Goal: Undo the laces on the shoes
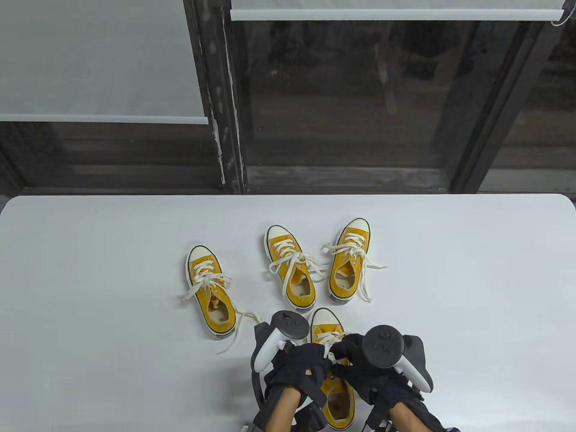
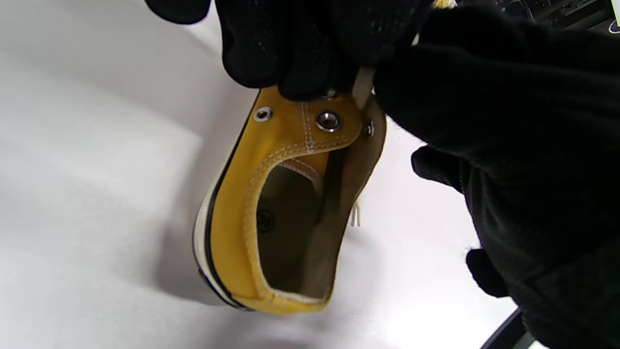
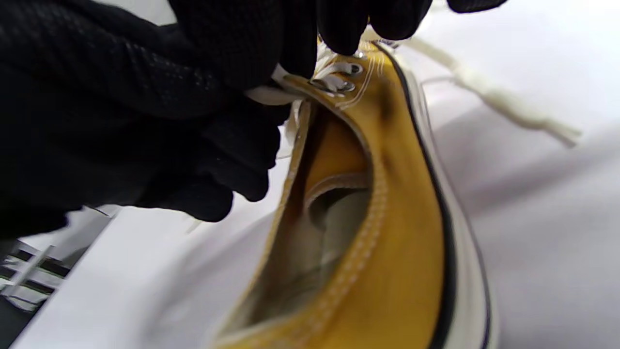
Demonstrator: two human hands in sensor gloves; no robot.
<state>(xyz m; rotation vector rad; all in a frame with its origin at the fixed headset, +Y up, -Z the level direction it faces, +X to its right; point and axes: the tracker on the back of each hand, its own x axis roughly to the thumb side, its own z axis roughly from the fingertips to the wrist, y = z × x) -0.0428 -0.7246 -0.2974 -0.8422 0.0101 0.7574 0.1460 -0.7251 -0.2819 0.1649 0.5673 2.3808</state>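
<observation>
Several yellow canvas shoes with white laces stand on the white table [image 1: 450, 292]. The nearest shoe [image 1: 330, 396] lies at the bottom centre with its toe pointing away. Both gloved hands meet over its lacing. My left hand [image 1: 320, 360] curls its fingers [image 2: 290, 53] onto the top eyelets and the white lace [image 2: 362, 85]. From the other side, my right hand [image 1: 341, 356] pinches the same lace [image 3: 271, 94] with curled fingers [image 3: 339, 19]. A loose lace end [image 3: 499, 104] trails on the table beside the shoe [image 3: 387, 232]. The hands hide the knot.
Three more yellow shoes stand farther back: one at the left [image 1: 211, 290] with a lace end trailing toward me, one in the middle [image 1: 290, 272], one at the right [image 1: 350, 263]. The table's far edge [image 1: 288, 195] meets a dark window frame.
</observation>
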